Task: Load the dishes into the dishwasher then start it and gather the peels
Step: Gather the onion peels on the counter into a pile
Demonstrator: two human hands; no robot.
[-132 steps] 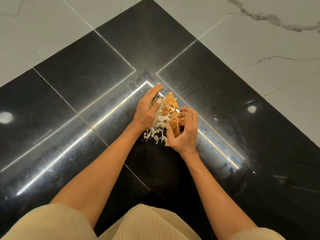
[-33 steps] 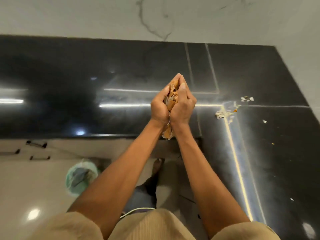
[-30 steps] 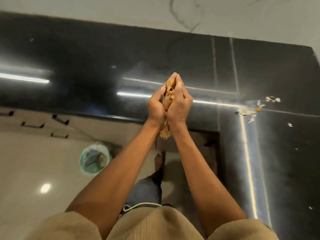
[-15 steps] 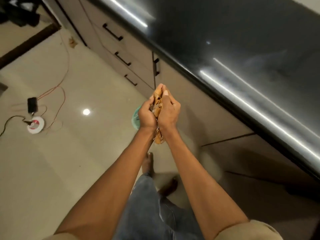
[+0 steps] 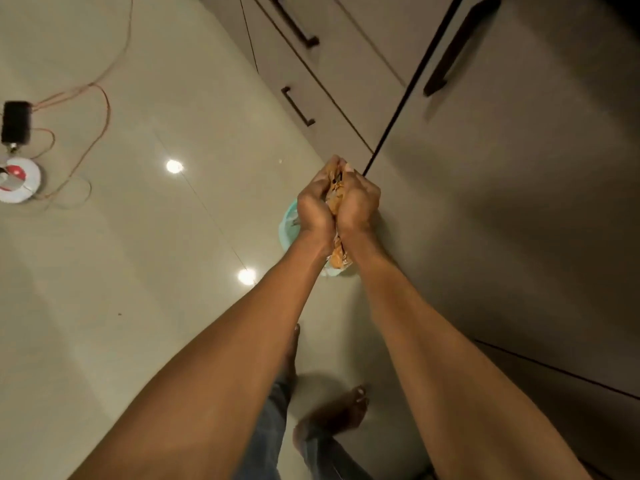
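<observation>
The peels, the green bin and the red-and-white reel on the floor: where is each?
peels (image 5: 337, 259), head view, on the clump hanging below the wrists.
green bin (image 5: 286, 221), head view, on its left rim.
red-and-white reel (image 5: 19, 180), head view, on its top face.

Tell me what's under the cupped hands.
A green bin on the floor, mostly covered by the left hand, right hand and peels; its contents are hidden.

both arms stretch forward toward twelve o'clock, left hand and right hand pressed together, fingers curled, clasping the peels between the palms.
</observation>
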